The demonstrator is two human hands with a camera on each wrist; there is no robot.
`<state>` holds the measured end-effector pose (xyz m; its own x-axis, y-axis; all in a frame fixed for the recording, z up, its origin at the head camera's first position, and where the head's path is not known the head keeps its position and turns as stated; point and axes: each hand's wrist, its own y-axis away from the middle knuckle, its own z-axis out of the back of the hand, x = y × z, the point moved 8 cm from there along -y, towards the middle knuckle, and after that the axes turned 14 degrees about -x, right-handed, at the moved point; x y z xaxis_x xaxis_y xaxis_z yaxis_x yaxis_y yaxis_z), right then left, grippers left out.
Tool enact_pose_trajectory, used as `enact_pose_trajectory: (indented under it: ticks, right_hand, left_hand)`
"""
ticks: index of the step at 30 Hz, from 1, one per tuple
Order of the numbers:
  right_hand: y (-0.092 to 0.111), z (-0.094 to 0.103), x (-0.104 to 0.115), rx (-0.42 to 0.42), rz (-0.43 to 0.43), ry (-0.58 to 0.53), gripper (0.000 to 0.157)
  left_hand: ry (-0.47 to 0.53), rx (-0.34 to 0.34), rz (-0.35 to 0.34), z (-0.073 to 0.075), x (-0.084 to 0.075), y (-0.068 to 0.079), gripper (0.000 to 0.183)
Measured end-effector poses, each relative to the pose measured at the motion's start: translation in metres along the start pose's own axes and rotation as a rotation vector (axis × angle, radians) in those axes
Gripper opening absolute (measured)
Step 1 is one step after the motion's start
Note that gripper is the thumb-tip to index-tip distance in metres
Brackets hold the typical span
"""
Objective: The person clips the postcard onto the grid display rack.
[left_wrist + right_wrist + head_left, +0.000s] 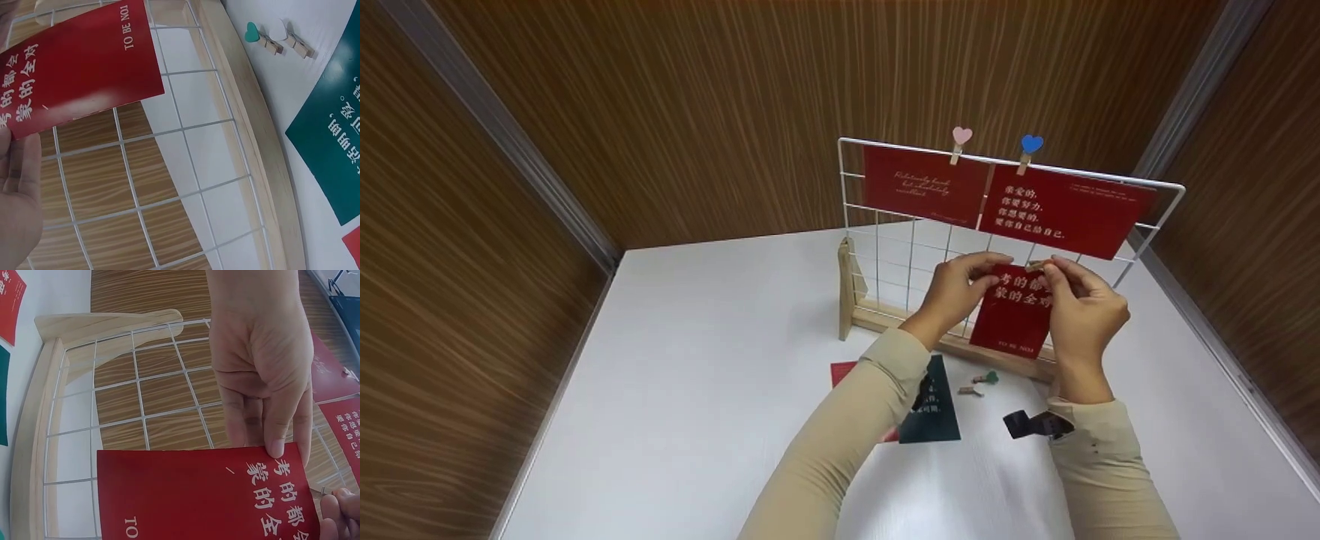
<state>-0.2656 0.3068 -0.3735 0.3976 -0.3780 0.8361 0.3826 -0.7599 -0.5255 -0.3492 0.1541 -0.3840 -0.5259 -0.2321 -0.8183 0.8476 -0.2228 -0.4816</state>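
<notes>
Left hand (952,291) pinching, thumb and fingers on the upper left edge of a red postcard (1009,322); right hand (1086,311) pinching too, a small wooden clothespin (1037,265) at that card's top edge! From the head camera, the postcard hangs upright before the lower right part of a white wire grid (996,160), below two red cards pegged up by a pink heart clothespin (960,142) and a blue heart clothespin (1030,150). On the white table (697,337), a dark green card (937,420) overlaps a red one, with green heart and white heart clothespins beside.

Over to the left wrist: fingers tight on the edge, "TO BE NO1" readable at the card's far end, wire mesh behind.

And the right wrist: left thumb pressed flat on the card's face, right fingertips by the peg; whether its jaws bite the card, I cannot tell.
</notes>
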Motion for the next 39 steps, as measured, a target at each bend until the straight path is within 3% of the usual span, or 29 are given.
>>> enact_pose_trajectory:
  ticks: [8,18,29,39]
  right_hand:
    - [0.0,-0.004,0.002,0.048,-0.009,0.043,0.02]
    - [0.0,-0.009,0.012,0.08,0.048,0.07,0.018]
    - [0.001,-0.008,0.006,0.08,0.108,0.126,0.019]
    - [0.007,-0.004,0.009,0.058,0.199,0.163,0.023]
  left_hand:
    - [-0.115,-0.072,-0.055,-0.001,-0.007,0.0,0.032]
    - [-0.263,-0.124,-0.112,-0.006,-0.017,-0.001,0.031]
    - [-0.307,-0.17,-0.122,-0.007,-0.017,0.003,0.033]
    - [-0.235,-0.167,-0.103,-0.005,-0.014,0.008,0.038]
